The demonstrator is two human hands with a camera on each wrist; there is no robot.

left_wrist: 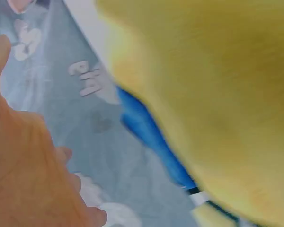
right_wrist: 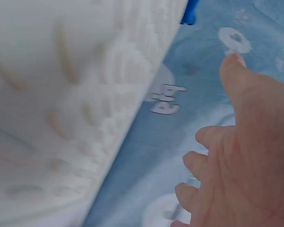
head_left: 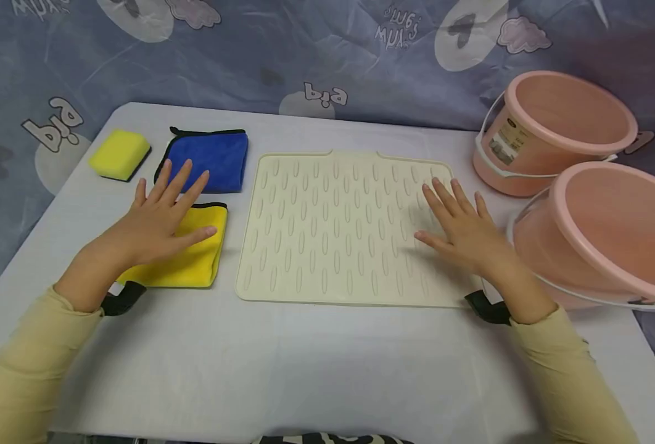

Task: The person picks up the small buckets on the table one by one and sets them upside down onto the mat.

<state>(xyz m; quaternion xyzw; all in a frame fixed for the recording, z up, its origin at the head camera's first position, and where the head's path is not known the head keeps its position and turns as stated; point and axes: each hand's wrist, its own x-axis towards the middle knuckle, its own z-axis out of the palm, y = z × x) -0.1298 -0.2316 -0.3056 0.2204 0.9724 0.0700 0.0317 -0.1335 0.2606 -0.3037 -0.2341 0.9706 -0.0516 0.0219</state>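
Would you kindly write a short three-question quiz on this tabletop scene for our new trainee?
1. In the head view, which item lies between the yellow cloth and the pink buckets?
a) blue cloth
b) sponge
c) ridged mat

2. True or false: the left hand and the right hand are both spread open, gripping nothing.

3. How many pink buckets show in the head view?

Key: 1. c; 2. true; 3. two.
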